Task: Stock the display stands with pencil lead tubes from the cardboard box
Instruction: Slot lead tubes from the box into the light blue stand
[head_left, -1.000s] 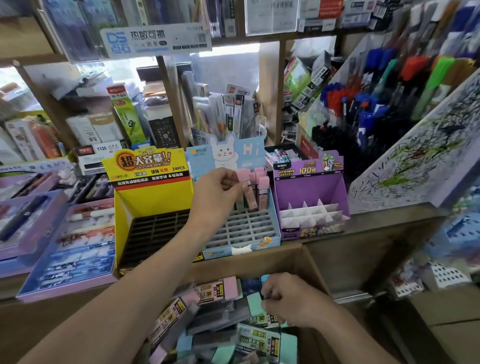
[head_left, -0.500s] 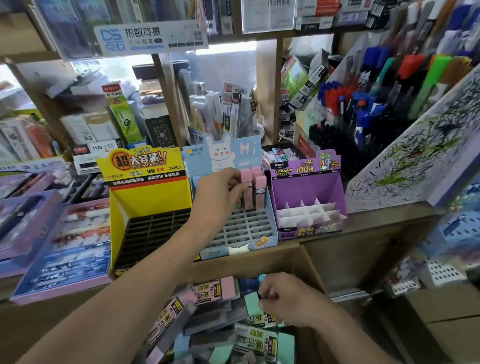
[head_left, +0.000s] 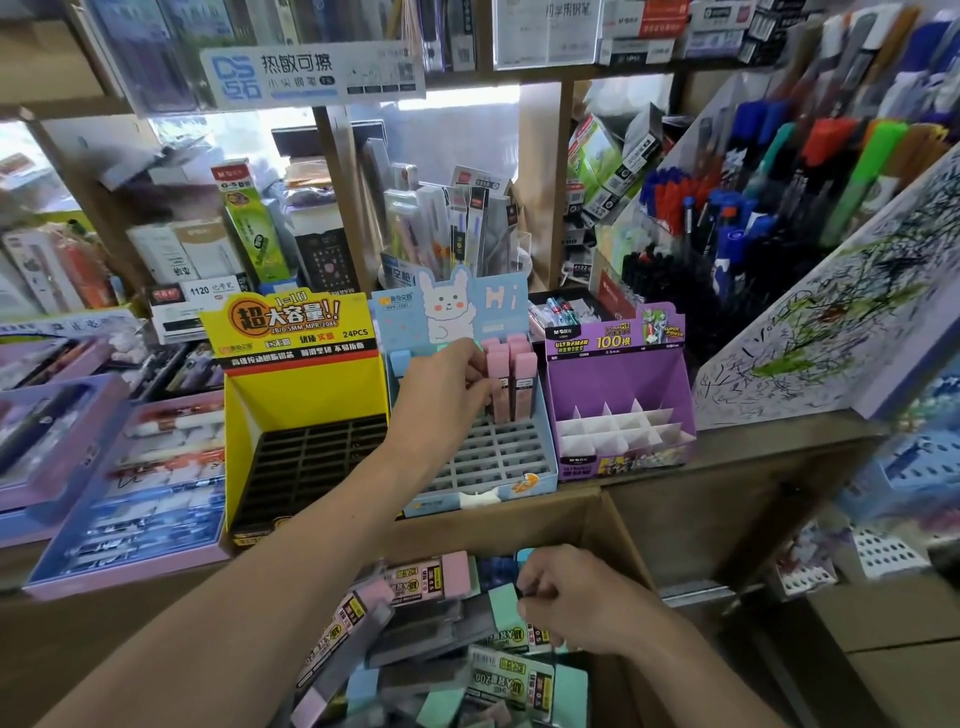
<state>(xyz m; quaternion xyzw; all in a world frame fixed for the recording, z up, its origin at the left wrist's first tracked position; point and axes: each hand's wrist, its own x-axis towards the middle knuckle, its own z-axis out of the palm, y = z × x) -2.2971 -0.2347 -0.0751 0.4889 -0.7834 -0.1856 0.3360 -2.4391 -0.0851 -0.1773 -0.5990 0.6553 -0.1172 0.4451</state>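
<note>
Head: left grip (head_left: 447, 395) still pinches pink tube (head_left: 501, 397); right grip (head_left: 571, 597) clutches mint tube (head_left: 503, 607).

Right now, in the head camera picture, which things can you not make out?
Head view:
- What the right hand grips in the cardboard box: its curled fingers cover it.
- Back-left slots of the blue stand: hidden behind the left hand, which pinches a pink tube.
- Near part of the box: cut by the lower edge.
- Small print on the tube labels: too blurred.
</note>
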